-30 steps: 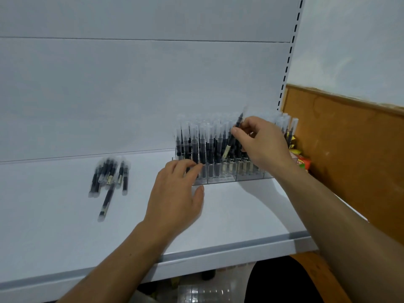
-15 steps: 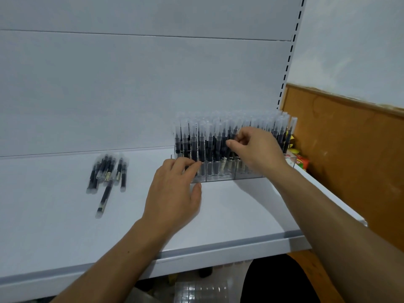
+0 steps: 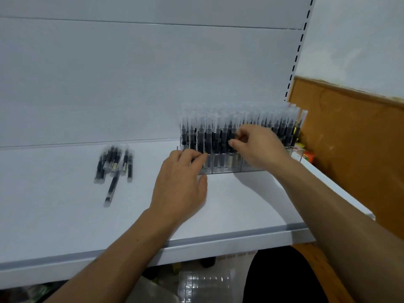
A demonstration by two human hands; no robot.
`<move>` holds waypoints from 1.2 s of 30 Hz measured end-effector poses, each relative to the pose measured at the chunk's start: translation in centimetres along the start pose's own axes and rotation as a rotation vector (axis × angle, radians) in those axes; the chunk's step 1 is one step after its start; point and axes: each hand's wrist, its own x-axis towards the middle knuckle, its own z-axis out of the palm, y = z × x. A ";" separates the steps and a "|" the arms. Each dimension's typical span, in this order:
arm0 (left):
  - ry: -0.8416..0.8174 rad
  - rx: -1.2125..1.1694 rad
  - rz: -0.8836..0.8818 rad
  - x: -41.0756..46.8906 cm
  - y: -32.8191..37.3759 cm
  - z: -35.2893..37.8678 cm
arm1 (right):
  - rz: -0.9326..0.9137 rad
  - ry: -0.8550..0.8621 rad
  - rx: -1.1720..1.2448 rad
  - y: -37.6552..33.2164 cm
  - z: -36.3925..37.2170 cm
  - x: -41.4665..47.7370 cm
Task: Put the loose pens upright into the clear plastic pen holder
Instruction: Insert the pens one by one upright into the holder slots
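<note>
Fingers of our right hand (image 3: 260, 147) are curled in among the front rows, thumb and forefinger pinching a standing pen (image 3: 230, 132) in the pen holder (image 3: 223, 168). Our left hand (image 3: 181, 182) rests with fairly straight fingers against the holder's front left corner, gripping nothing and, we judge, steadying it. What the next reach turns on is that the loose pens (image 3: 114, 162) lie well off to the left on the shelf (image 3: 65, 215), beyond our left hand and far from the right, so the left is the nearer one. Their long axes run roughly front to back, caps mostly towards us, and a stray pen (image 3: 112, 189) lies just in front of the heap on the same line. Each would need turning up on end before it goes in. The pens are slim round sticks with black barrels and frosted see-through caps, and on this smooth white shelf we expect them to roll readily. The holder is hard clear plastic, low-walled, split into compartments and already packed close.
</note>
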 end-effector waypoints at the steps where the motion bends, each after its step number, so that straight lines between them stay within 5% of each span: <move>1: 0.001 -0.001 -0.002 0.0 -0.1 0.0 | 0.008 0.011 0.024 0.1 0.1 0.0; 8: -0.018 -0.007 -0.007 0.1 0.0 -0.2 | 0.032 0.065 0.111 0.3 0.5 -0.3; 18: -0.033 -0.220 0.013 -0.6 -2.6 -3.7 | 0.033 0.001 -0.105 -2.1 -2.2 -2.6; 26: 0.057 -0.192 -0.381 -3.0 -10.9 -8.3 | -0.228 -0.291 0.090 -10.7 4.5 -4.0; 31: 0.008 -0.211 -0.638 -4.2 -15.9 -8.6 | -0.352 -0.330 0.137 -14.9 10.2 -2.6; 36: -0.136 -0.213 -0.778 -1.7 -19.9 -8.1 | -0.286 -0.277 0.101 -16.5 13.2 1.1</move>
